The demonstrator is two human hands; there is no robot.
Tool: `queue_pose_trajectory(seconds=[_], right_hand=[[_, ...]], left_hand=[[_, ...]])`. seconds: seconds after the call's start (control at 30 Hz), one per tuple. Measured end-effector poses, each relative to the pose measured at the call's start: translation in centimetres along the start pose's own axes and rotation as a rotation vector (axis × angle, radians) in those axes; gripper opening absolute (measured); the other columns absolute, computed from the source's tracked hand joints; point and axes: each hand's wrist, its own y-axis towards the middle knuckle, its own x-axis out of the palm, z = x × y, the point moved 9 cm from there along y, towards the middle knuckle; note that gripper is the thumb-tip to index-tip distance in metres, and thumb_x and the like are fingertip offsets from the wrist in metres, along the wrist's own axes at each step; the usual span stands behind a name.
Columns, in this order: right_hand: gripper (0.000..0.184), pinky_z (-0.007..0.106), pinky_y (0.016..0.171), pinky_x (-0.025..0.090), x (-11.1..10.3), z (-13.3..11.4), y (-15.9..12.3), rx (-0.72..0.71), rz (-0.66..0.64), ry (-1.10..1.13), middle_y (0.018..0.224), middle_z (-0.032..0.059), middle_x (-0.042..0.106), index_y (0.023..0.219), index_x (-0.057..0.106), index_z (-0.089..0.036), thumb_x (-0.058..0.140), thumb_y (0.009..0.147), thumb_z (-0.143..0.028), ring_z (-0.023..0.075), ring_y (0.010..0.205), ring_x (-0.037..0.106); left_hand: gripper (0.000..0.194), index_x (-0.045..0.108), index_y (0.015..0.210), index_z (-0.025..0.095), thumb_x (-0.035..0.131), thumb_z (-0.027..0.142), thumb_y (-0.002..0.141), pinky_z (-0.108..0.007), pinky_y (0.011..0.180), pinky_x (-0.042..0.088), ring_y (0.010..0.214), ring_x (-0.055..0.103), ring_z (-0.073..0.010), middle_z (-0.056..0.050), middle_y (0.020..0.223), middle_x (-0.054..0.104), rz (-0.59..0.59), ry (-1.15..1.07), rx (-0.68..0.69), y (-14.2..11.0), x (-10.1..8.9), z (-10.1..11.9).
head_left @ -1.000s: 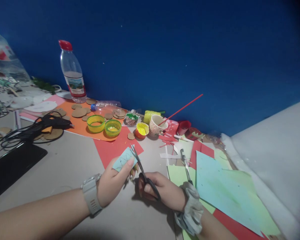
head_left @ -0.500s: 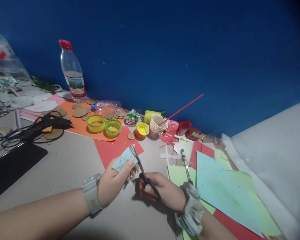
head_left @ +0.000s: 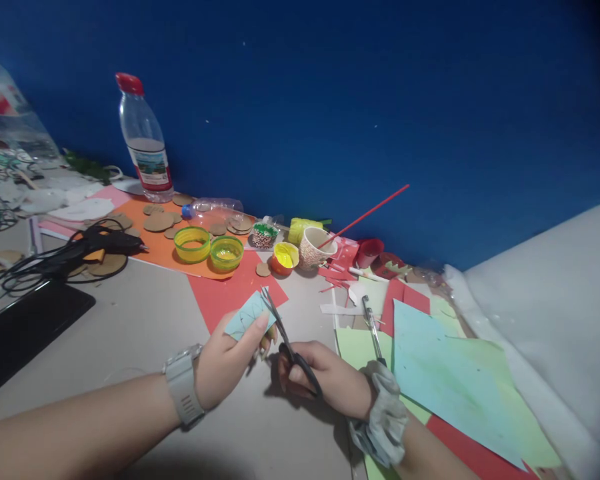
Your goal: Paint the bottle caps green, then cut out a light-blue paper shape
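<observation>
A small piece of light blue paper with dark zigzag lines is pinched in my left hand, thumb on top. My right hand grips black-handled scissors, fingers in the loops. The scissor blades point away from me and lie at the paper's right edge, nearly together; whether paper sits between them I cannot tell. Under and beyond the paper lies a red sheet on the table. A grey watch is on the left wrist, a grey scrunchie on the right.
Yellow-green cups, a white patterned cup with a red stick, and a bottle stand along the blue wall. A phone and glue gun lie left. Blue paper and a pen lie right.
The paper and scissors keep nearly the same place in my hands. The whole view has shifted very slightly; nothing has been let go or picked up.
</observation>
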Motion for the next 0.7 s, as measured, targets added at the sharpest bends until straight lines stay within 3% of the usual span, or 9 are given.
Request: queue_pose_trajectory(seconds=[0.7], right_hand=[[0.05,0.02,0.047,0.031,-0.02,0.06,0.05,-0.012,-0.003,0.023,0.054,-0.006,0.044,0.07,0.054,-0.013,0.064,0.078,-0.061,0.0058,0.048,0.035]], left_hand=[[0.044,0.052,0.067,0.016,0.041,0.048,0.094,-0.022,0.052,0.036,0.051,0.041,-0.0088,0.004,0.057,0.046,0.045,-0.067,0.035,0.07,-0.41,0.06]])
